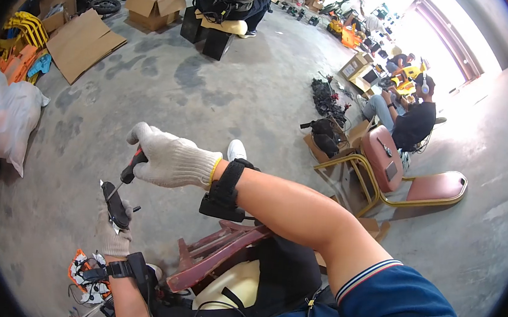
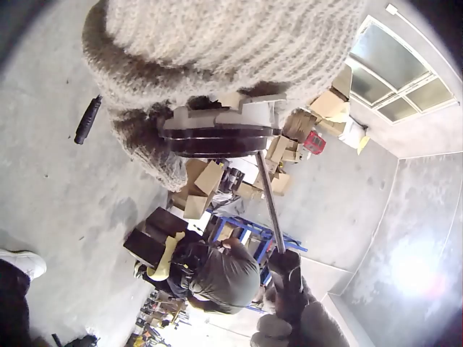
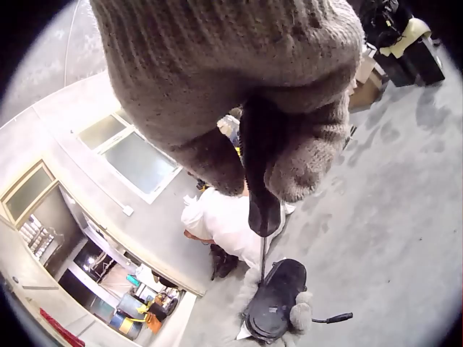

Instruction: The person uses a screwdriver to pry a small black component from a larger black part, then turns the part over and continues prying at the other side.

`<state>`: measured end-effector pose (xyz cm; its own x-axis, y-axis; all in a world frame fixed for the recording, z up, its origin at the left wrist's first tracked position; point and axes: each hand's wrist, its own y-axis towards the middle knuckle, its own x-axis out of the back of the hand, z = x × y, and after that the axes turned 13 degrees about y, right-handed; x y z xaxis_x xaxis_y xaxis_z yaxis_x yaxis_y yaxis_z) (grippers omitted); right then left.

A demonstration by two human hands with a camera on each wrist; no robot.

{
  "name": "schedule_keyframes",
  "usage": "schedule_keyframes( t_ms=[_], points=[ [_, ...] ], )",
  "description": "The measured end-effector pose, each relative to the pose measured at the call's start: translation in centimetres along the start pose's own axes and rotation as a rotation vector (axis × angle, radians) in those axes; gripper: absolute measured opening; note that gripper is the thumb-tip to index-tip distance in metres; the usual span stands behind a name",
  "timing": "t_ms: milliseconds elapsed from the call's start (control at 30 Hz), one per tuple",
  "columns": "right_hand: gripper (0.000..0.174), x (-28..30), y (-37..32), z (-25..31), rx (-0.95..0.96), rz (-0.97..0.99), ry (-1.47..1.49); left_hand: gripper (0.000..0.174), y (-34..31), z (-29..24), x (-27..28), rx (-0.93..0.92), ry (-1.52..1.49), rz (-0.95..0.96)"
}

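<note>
- The right hand (image 1: pixel 172 158), in an off-white knitted glove with a yellow-edged cuff, has its fingers curled round the black-and-red handle of a metal-shafted screwdriver (image 1: pixel 129 170).
- The left hand (image 1: pixel 113 235), gloved alike, grips an oval black plastic part with a white underside (image 1: pixel 117 208), fingers and thumb closed at its edges.
- The screwdriver's tip touches the black part near its rim.
- The part is held above the grey concrete floor (image 1: pixel 211 94), below the right hand; a short black cable (image 1: pixel 136 209) sticks out beside it.
</note>
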<state>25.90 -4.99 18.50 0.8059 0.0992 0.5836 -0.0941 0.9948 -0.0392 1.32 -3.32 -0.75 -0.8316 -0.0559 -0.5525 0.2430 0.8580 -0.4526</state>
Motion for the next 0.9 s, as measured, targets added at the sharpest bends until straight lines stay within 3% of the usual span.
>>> schedule_keyframes(
  t_ms=[233,300,433,533,633,700,733,833,900],
  points=[
    [0.053,0.4,0.3,0.5,-0.227,0.047,0.044,0.035,0.8,0.5,1.2,0.011,-0.022,0.043],
    [0.051,0.1,0.0,0.5,-0.040,-0.005,-0.012,0.038,0.8,0.4,1.2,0.001,-0.021,0.082],
    [0.053,0.1,0.2,0.0,-0.018,0.012,0.026,0.041,0.2,0.4,0.5,-0.019,-0.053,-0.024],
    [0.056,0.2,0.3,0.2,-0.178,0.045,0.011,0.040,1.6,1.1,2.4,0.002,-0.028,0.070],
    [0.054,0.2,0.2,0.1,-0.161,0.041,0.013,0.039,1.1,0.5,1.4,0.036,-0.042,0.064],
    [0.054,-0.2,0.1,-0.2,0.022,-0.017,0.001,0.040,0.6,0.1,0.6,0.030,-0.009,0.029],
    [0.054,-0.3,0.2,-0.4,0.021,-0.019,0.002,0.040,0.7,0.1,0.8,0.031,-0.008,0.030],
    [0.057,0.2,0.3,0.3,-0.076,0.033,0.020,0.042,0.8,0.2,1.1,0.042,-0.019,0.032],
    [0.056,0.7,0.2,1.0,-0.263,0.072,0.074,0.041,0.6,0.1,0.9,0.034,-0.024,0.030]
  ],
)
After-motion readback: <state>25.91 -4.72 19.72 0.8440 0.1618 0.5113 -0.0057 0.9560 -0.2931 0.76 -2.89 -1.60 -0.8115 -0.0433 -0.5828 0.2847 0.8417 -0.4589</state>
